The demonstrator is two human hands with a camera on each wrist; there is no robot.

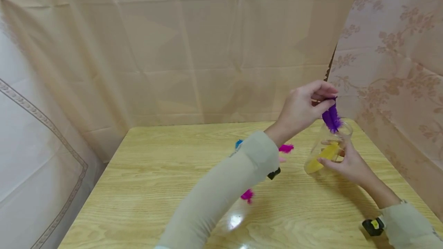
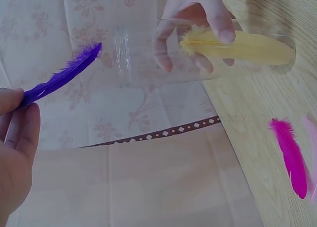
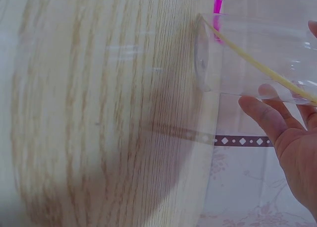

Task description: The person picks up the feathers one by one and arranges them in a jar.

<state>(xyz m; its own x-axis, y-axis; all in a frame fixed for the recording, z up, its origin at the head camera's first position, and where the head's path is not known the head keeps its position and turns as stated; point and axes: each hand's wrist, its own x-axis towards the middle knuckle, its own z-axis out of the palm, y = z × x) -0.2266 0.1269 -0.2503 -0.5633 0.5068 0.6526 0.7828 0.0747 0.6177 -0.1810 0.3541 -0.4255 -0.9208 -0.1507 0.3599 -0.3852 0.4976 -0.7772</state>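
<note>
Head view: pinches slender purple feather (image 1: 331, 117) by one end in left hand (image 1: 304, 107), just above mouth of clear cylindrical jar (image 2: 140, 61). Grips jar round its side with right hand (image 1: 353, 167); contains broad yellow feather (image 2: 252, 47). Cannot tell contact of base with wood-grained worktop (image 1: 138, 187). Could snag fluffy lower end on mouth through off-centre lowering; could crumple against yellow feather under pressure; could tip jar through slack hold.

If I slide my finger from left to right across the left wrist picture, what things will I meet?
The person's left hand → a slim, deep purple feather → a clear, see-through cylindrical jar → a bright magenta feather → a pale pink feather, cut off by the picture's edge.
</note>
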